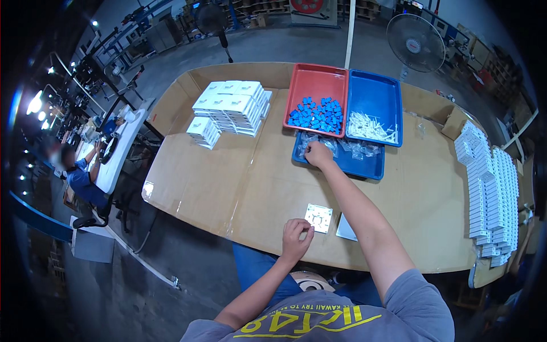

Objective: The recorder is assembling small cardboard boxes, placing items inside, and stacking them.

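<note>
**Right hand (319, 154) down among the clear packets (358, 149), left hand (297, 236) at the white plate (318, 218)**

The right hand's fingers are bunched at the near left part of the lower blue tray (373, 168); whether they have a packet pinched, I cannot tell. The left hand curls at the plate's lower left edge, seemingly touching it; whether it grips or just rests is unclear too.

To pick well here, it would be best to take one packet by its edge, check that no second one clings to it, and draw it toward the body, because the red tray (319, 80) overhangs the far side. Light pressure from the left fingers should keep the plate from sliding.

The plate lies flat on the cardboard tabletop (273, 171), close to the body. It is thin, square and bright, with small dark details around its middle, too fine to make out. Just to its right, a pale panel (345, 228) is partly hidden by the right forearm (370, 219).
</note>
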`<state>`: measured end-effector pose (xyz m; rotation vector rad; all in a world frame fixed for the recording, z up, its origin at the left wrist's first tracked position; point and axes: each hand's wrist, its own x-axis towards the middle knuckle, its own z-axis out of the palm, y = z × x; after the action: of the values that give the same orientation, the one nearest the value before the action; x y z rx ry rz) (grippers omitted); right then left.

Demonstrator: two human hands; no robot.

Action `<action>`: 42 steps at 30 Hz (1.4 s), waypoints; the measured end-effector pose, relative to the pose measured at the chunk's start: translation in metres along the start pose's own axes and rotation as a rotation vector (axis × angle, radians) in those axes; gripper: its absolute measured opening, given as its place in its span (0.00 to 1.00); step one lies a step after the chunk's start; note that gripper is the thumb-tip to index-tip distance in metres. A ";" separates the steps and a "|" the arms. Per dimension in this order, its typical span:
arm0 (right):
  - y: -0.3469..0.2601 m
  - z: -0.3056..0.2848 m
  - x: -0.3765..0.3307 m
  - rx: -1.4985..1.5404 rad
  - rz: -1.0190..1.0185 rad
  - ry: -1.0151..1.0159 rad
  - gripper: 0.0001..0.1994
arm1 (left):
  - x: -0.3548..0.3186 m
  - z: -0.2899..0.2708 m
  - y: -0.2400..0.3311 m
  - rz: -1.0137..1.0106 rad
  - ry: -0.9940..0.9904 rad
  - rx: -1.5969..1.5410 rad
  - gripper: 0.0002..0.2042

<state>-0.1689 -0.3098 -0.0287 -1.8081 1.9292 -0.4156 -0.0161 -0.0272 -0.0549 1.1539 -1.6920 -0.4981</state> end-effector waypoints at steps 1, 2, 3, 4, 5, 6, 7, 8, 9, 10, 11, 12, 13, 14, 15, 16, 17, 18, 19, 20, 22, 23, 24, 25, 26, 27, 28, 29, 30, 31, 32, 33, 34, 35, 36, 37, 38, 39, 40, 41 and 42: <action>0.006 0.002 0.004 0.027 0.013 0.056 0.11 | 0.000 0.002 0.001 0.011 -0.003 0.000 0.05; 0.015 0.001 0.006 0.029 0.017 0.069 0.11 | 0.001 0.005 0.003 0.023 -0.003 -0.012 0.05; 0.015 -0.002 0.003 0.067 0.015 0.083 0.10 | 0.000 0.005 0.002 0.028 0.005 -0.017 0.05; 0.017 -0.006 0.000 0.102 0.016 0.100 0.10 | -0.001 0.005 0.002 0.036 0.009 -0.017 0.05; 0.022 -0.012 -0.005 0.100 0.016 0.110 0.10 | -0.002 0.005 0.002 0.027 0.011 -0.026 0.05; 0.015 -0.021 -0.018 0.151 -0.053 0.185 0.10 | -0.005 0.002 0.001 0.008 0.025 -0.026 0.04; 0.010 -0.032 -0.034 0.201 -0.117 0.262 0.10 | -0.007 -0.001 0.001 0.006 0.036 -0.026 0.04; 0.019 -0.032 -0.048 0.180 -0.090 0.247 0.10 | -0.010 0.003 -0.006 -0.120 0.074 -0.131 0.04; 0.017 -0.041 -0.068 0.297 -0.163 0.234 0.09 | -0.012 0.002 -0.006 -0.227 0.129 -0.219 0.05; 0.017 -0.050 -0.090 0.412 -0.226 0.225 0.09 | -0.008 0.000 -0.003 -0.231 0.125 -0.232 0.05; 0.017 -0.058 -0.118 0.403 -0.214 0.221 0.09 | -0.002 -0.004 0.004 -0.360 0.140 -0.288 0.07; 0.015 -0.065 -0.150 0.474 -0.249 0.176 0.08 | 0.005 -0.007 0.014 -0.495 0.153 -0.345 0.09; 0.014 -0.072 -0.181 0.546 -0.278 0.130 0.08 | 0.017 -0.010 0.031 -0.476 0.139 -0.420 0.11; 0.012 -0.079 -0.209 0.538 -0.256 0.117 0.08 | 0.031 -0.013 0.048 -0.461 0.128 -0.493 0.14; 0.009 -0.085 -0.237 0.528 -0.286 0.094 0.07 | 0.041 -0.013 0.060 -0.489 0.120 -0.499 0.14; 0.008 -0.090 -0.261 0.520 -0.314 0.071 0.07 | 0.049 -0.011 0.069 -0.494 0.029 -0.544 0.14; 0.008 -0.094 -0.279 0.549 -0.258 0.000 0.06 | 0.052 -0.009 0.074 -0.496 -0.061 -0.589 0.14; 0.017 -0.090 -0.290 0.547 -0.237 -0.007 0.06 | 0.053 -0.007 0.072 -0.515 -0.072 -0.595 0.14; 0.025 -0.085 -0.298 0.651 -0.201 0.008 0.06 | 0.053 -0.008 0.069 -0.582 -0.166 -0.599 0.13; 0.031 -0.082 -0.305 0.756 -0.165 0.027 0.05 | 0.051 -0.008 0.068 -0.647 -0.261 -0.601 0.13; 0.038 -0.079 -0.317 0.818 -0.118 0.049 0.04 | 0.045 -0.006 0.081 -0.585 -0.219 -0.513 0.14; 0.041 -0.078 -0.320 0.846 -0.105 0.086 0.04 | 0.042 -0.005 0.084 -0.534 -0.208 -0.440 0.14; 0.043 -0.077 -0.324 0.874 -0.093 0.122 0.04 | 0.037 -0.004 0.085 -0.482 -0.195 -0.368 0.14; 0.047 -0.078 -0.327 0.878 -0.087 0.123 0.04 | 0.035 -0.004 0.085 -0.485 -0.201 -0.366 0.14; 0.052 -0.081 -0.328 0.846 -0.107 0.123 0.05 | 0.035 -0.004 0.083 -0.539 -0.264 -0.451 0.13; 0.054 -0.083 -0.330 0.815 -0.128 0.120 0.06 | 0.033 -0.005 0.082 -0.595 -0.324 -0.534 0.13; 0.053 -0.085 -0.330 0.821 -0.127 0.117 0.06 | 0.031 -0.005 0.084 -0.599 -0.324 -0.529 0.13; 0.051 -0.087 -0.331 0.984 -0.055 0.096 0.08 | 0.028 -0.005 0.087 -0.645 -0.269 -0.674 0.13; 0.050 -0.088 -0.330 1.146 0.016 0.075 0.09 | 0.028 -0.004 0.089 -0.685 -0.210 -0.820 0.14; 0.051 -0.086 -0.333 1.133 -0.006 0.032 0.11 | 0.026 -0.005 0.089 -0.683 -0.207 -0.816 0.14; 0.051 -0.081 -0.335 1.136 -0.009 0.030 0.11 | 0.022 -0.005 0.089 -0.673 -0.168 -0.832 0.13; 0.051 -0.074 -0.338 1.089 -0.045 -0.019 0.11 | 0.021 -0.005 0.091 -0.665 -0.133 -0.849 0.12; 0.051 -0.067 -0.340 1.042 -0.080 -0.068 0.10 | 0.020 -0.005 0.093 -0.665 -0.134 -0.846 0.12; 0.050 -0.059 -0.340 1.094 -0.068 -0.095 0.09 | 0.020 -0.005 0.095 -0.688 -0.104 -0.854 0.12; 0.046 -0.057 -0.341 1.097 -0.066 -0.097 0.09 | 0.019 -0.006 0.097 -0.713 -0.072 -0.861 0.12; 0.042 -0.056 -0.342 1.144 -0.018 -0.124 0.08 | 0.018 -0.007 0.096 -0.715 -0.073 -0.859 0.12; 0.039 -0.054 -0.344 1.190 0.031 -0.151 0.07 | 0.018 -0.008 0.092 -0.705 -0.034 -0.772 0.12; 0.037 -0.051 -0.345 1.209 0.014 -0.156 0.07 | 0.018 -0.008 0.089 -0.691 0.005 -0.685 0.12; 0.035 -0.050 -0.345 1.211 0.016 -0.156 0.07 | 0.016 -0.007 0.086 -0.692 0.003 -0.683 0.12; 0.033 -0.048 -0.346 1.224 0.032 -0.146 0.06 | 0.015 -0.007 0.084 -0.698 0.022 -0.686 0.12; 0.032 -0.048 -0.346 1.237 0.048 -0.135 0.05 | 0.015 -0.006 0.084 -0.703 0.040 -0.691 0.12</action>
<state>-0.2109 0.0319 0.0388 -0.9083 1.1112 -1.1115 -0.0503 -0.0006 0.0191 1.1774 -0.8957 -1.3564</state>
